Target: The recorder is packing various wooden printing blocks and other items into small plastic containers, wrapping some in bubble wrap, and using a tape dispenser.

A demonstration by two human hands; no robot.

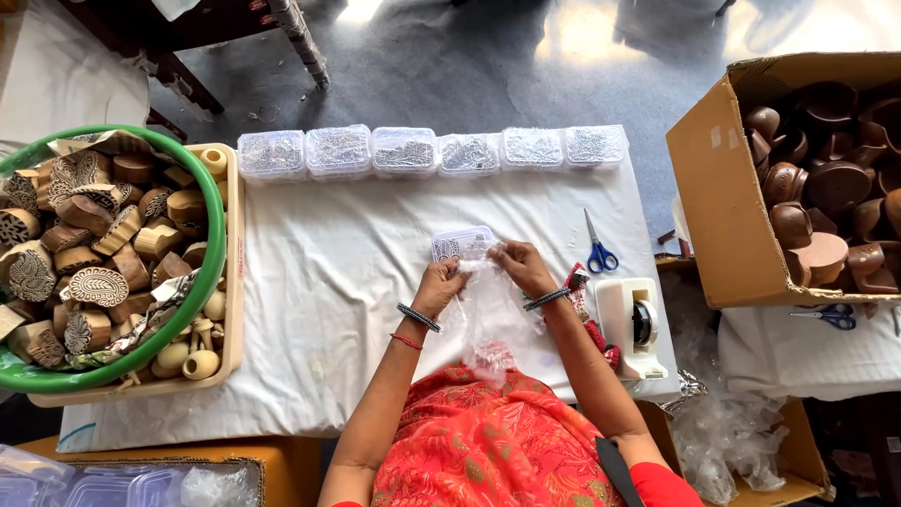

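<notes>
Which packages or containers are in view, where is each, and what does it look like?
Six clear boxes: row at the cloth's far edge, silvery contents.
Clear box: beside both hands, left hand, right hand.
Clear bag: held in both hands.
Cardboard box: right, brown, open.

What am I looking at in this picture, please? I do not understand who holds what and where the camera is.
One camera, worn on a person's head, looks down at a table with a white cloth. The left hand and right hand both grip a clear plastic bag, beside a small clear box. Behind stands a row of clear boxes. Left: a green basket of carved wooden blocks. Right: blue scissors, a tape dispenser, a cardboard box.
</notes>
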